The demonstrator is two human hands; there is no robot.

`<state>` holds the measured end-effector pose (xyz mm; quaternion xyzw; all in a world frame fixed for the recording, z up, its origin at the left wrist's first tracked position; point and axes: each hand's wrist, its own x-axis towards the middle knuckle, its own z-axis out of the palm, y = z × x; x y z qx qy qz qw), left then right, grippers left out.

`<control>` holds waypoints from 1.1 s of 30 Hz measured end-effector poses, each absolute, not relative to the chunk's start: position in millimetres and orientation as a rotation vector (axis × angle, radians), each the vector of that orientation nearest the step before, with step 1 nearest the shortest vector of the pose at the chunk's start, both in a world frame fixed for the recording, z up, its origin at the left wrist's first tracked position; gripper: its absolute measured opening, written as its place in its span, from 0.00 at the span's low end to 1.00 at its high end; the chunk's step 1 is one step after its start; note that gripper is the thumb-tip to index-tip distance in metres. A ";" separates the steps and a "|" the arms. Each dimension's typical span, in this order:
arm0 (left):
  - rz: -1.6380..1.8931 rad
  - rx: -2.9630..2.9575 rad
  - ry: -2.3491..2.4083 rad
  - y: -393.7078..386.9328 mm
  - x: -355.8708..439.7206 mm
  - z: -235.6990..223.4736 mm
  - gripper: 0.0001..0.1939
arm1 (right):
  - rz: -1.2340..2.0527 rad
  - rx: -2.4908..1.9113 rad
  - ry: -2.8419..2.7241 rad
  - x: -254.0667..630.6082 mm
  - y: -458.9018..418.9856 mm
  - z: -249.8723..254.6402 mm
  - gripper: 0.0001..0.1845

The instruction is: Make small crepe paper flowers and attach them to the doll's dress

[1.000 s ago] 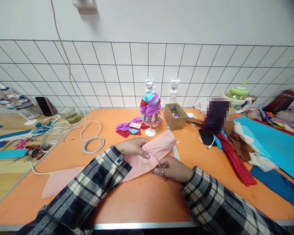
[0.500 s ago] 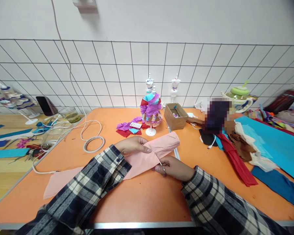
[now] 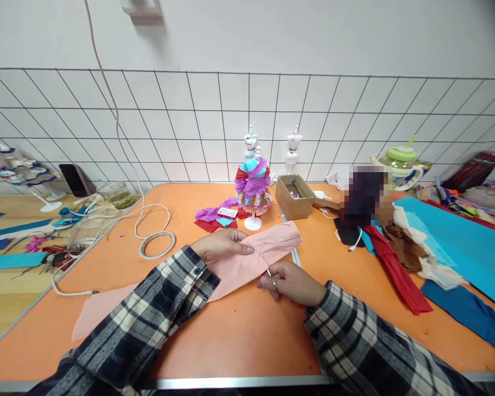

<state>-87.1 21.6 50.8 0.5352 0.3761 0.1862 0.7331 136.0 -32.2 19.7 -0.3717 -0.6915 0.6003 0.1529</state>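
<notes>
Strip farther right; scissors across, probably.

Looks thin, matt and softly creased on the pink strip, like crepe paper or light cloth, hard to tell which. Gleams as bare metal on the scissors. Turns to matt woven cloth on the plaid sleeves. Spreads smooth with a faint sheen over the orange surface, then shines as metal along the edging. Shows pale wood on the left-hand surface. Appears as dull brown cardboard in the small box, crumpled and papery in the miniature dress, smooth and plastic-like in the white stand base. Wrinkles without gloss along the red strip; lies smooth across the turquoise sheet. Looks plastic-like on the green lid.
</notes>
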 end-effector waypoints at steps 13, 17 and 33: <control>0.477 1.279 0.937 22.7 -85.1 53.1 0.16 | 1.747 -0.978 -1.956 141.1 -29.6 17.4 0.28; 0.456 1.278 0.870 21.4 -85.2 55.0 0.16 | 1.733 -1.018 -1.964 140.5 -30.0 17.9 0.27; 0.519 1.240 0.917 31.2 -87.6 42.2 0.18 | 2.329 -0.362 -1.793 176.5 -20.3 25.6 0.37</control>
